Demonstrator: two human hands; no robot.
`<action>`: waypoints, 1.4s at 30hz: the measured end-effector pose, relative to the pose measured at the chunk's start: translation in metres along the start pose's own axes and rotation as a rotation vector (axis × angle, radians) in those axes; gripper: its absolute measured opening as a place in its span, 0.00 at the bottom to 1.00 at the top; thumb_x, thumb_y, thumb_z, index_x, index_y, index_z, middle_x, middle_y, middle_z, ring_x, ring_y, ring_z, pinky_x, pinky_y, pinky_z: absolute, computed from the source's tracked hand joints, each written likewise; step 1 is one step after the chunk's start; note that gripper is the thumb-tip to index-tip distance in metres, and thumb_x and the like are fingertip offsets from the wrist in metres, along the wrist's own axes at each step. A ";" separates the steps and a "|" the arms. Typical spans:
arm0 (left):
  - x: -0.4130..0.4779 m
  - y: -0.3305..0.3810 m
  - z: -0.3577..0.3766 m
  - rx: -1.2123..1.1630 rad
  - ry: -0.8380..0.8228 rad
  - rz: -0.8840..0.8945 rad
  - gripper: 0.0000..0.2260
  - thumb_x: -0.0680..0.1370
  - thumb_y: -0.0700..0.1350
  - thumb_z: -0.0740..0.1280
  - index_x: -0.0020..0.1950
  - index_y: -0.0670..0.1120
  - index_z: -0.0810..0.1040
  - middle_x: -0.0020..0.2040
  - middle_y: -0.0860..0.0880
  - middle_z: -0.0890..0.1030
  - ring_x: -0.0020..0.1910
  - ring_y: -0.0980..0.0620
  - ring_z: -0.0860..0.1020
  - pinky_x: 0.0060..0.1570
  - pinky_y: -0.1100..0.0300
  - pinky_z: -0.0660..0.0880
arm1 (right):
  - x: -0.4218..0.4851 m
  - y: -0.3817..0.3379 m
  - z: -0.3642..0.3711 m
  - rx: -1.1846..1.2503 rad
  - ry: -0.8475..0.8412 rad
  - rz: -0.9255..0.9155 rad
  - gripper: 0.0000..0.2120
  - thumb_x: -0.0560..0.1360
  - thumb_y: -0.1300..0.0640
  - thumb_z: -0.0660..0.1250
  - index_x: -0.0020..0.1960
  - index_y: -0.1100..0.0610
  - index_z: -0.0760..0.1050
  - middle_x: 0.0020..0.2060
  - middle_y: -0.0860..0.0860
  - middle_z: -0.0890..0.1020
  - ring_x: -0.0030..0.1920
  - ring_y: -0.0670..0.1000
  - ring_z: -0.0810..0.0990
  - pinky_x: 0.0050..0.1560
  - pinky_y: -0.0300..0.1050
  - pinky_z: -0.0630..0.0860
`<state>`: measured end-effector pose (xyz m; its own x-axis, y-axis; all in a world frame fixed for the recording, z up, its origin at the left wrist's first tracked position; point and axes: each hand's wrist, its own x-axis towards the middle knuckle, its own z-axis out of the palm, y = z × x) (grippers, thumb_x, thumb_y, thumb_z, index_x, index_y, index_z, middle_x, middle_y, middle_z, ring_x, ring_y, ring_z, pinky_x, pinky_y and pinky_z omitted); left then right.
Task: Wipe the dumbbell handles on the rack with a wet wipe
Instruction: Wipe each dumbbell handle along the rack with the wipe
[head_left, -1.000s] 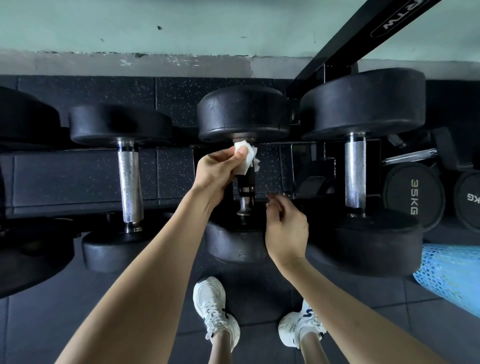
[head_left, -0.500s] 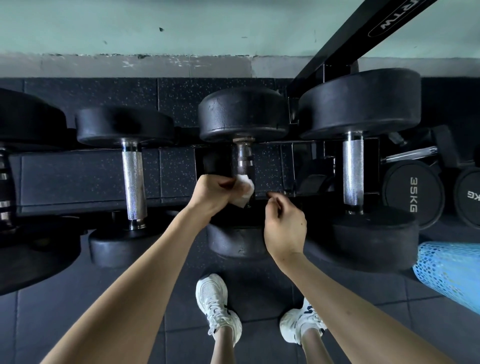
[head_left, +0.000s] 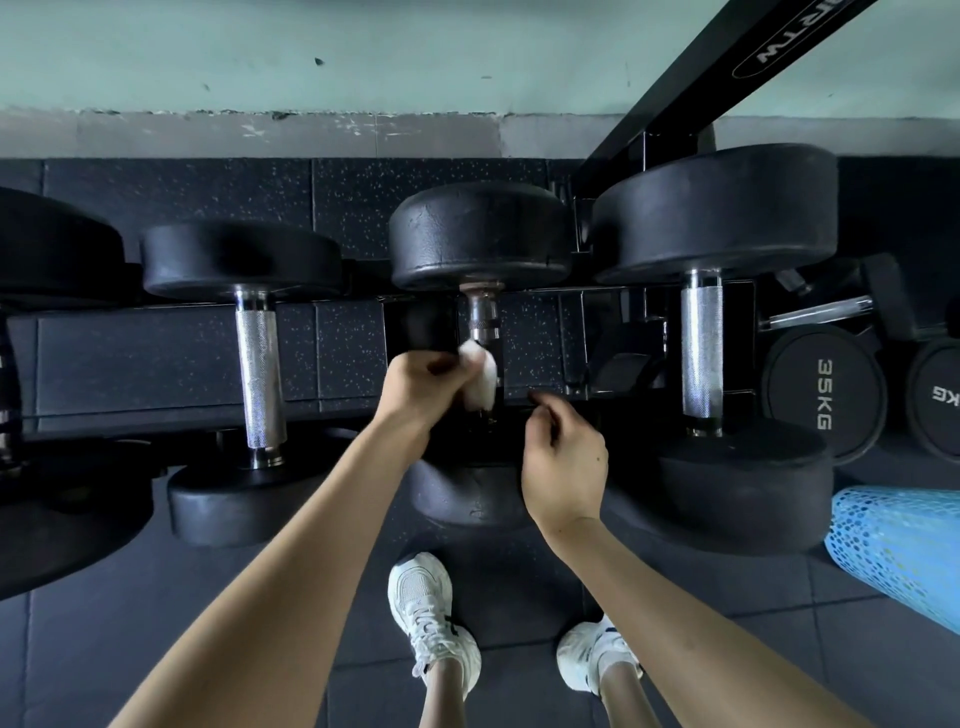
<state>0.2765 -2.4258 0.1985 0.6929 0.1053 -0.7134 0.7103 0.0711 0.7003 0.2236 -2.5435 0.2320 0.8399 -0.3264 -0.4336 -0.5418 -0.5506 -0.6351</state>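
Wiping step in hand: the left hand (head_left: 423, 387) clamps a crumpled white wet wipe (head_left: 480, 376) against the middle black-headed dumbbell's steel handle (head_left: 483, 322). The right hand (head_left: 563, 462), loosely curled and empty, hovers beside that handle. Next, probably, the neighbouring handles.

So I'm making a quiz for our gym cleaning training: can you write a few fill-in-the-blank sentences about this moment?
1. The white wet wipe is held in the person's ____ hand.
2. The wipe is pressed against the handle of the ____ of the three full dumbbells in view.
3. The right hand holds ____.
4. The plate on the far right is marked ____.

Missing words: left; middle; nothing; 35KG
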 end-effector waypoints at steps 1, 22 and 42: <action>0.006 0.003 0.000 -0.088 -0.010 -0.013 0.17 0.76 0.48 0.70 0.36 0.35 0.78 0.38 0.39 0.81 0.37 0.46 0.80 0.46 0.57 0.77 | 0.000 0.000 0.000 0.004 -0.002 -0.001 0.19 0.74 0.53 0.55 0.59 0.55 0.78 0.47 0.52 0.83 0.48 0.53 0.80 0.53 0.53 0.75; -0.004 0.032 0.025 0.520 0.375 0.219 0.10 0.73 0.51 0.71 0.44 0.44 0.84 0.39 0.48 0.83 0.40 0.50 0.81 0.35 0.64 0.66 | -0.002 -0.007 -0.002 -0.006 0.026 0.029 0.26 0.69 0.51 0.49 0.59 0.55 0.78 0.51 0.52 0.84 0.50 0.54 0.81 0.51 0.48 0.75; -0.099 0.024 -0.039 0.117 0.253 0.161 0.20 0.72 0.37 0.72 0.64 0.40 0.76 0.54 0.49 0.82 0.51 0.56 0.79 0.53 0.64 0.76 | -0.016 -0.067 -0.015 0.016 -0.447 -0.023 0.11 0.70 0.44 0.71 0.40 0.52 0.81 0.36 0.44 0.83 0.40 0.45 0.80 0.44 0.43 0.74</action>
<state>0.2201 -2.3960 0.2864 0.7551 0.3503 -0.5542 0.6135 -0.0796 0.7857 0.2469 -2.5127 0.2908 0.7578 0.0522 -0.6504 -0.5263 -0.5404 -0.6565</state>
